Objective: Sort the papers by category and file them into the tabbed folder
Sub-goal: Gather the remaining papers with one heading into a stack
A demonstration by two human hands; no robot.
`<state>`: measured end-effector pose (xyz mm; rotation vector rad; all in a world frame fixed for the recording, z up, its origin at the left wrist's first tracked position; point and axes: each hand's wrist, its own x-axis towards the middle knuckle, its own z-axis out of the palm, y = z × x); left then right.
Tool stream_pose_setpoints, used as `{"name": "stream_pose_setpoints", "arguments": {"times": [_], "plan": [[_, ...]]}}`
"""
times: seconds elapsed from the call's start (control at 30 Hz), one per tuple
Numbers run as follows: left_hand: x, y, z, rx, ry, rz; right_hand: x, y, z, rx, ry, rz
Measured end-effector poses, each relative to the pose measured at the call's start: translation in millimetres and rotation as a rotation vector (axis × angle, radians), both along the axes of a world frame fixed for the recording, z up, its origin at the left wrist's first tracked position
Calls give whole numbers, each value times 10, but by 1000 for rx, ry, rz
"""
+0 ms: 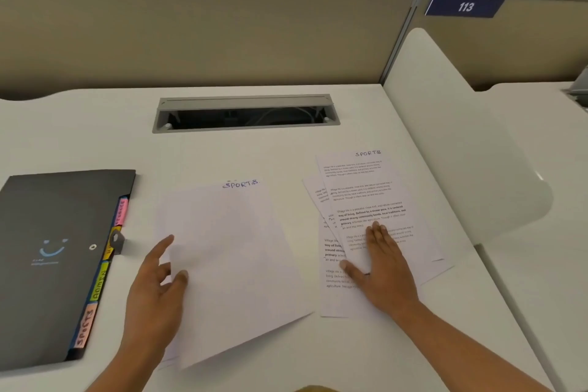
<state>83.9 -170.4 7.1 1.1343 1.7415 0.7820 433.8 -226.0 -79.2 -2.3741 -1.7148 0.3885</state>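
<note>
Left hand [156, 296] is nearest, at the left edge of the middle sheet [229, 251]. Fingers are apart, index straight, thumb tip on the paper edge. Can't tell if the other fingers are under the edge pinching it.

Far left is the black folder [57, 232], closed and flat on the desk [254, 153]. Its coloured tabs [98, 283] face the papers, with the SPORTS tab nearest.

The middle sheet is headed SPORTS. It lies on a few others, near corner slightly lifted.

Right hand [381, 267] lies flat on the fanned stack [375, 200], fingers straight and together, pressing down. The top sheet there also reads SPORTS.

Looks like sorting is mid-way and nothing is filed yet.

Suggest:
- Keep the palm pinning the fan and slide only the top sheet across to the middle pile.
- Read each header before moving a sheet.
- Square the pile edges before opening the folder, since loose sheets skid on this desk.
</note>
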Motion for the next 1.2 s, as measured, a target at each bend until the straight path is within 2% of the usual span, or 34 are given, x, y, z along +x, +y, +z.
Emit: {"name": "stream_pose_setpoints", "arguments": {"times": [0.1,0.3,0.43,0.63,0.77,0.9,0.97,1.03,1.13,1.2], "plan": [[39,16,-24,36,13,-26,-30,-31,-72,107,-8,-15],[88,33,-28,24,-64,-6,-112,8,177,346,144,-99],[125,56,-34,18,-111,6,-508,55,523,509,203,7],[237,45,-86,-81,-193,-6,-1269,31,589,398,284,306],[297,63,-48,-266,-356,18,-1587,-9,613,294,289,476],[231,59,-91,-190,-205,-10,-1677,-39,788,-46,378,563],[159,63,-95,-175,-135,-16,-1538,7,873,-58,387,512],[85,78,-48,-145,-77,-19,-1249,134,899,9,391,369],[-61,115,60,-77,-47,4,-571,356,822,121,378,-19],[-194,148,129,-41,-49,49,-53,418,748,51,294,-251]]}}
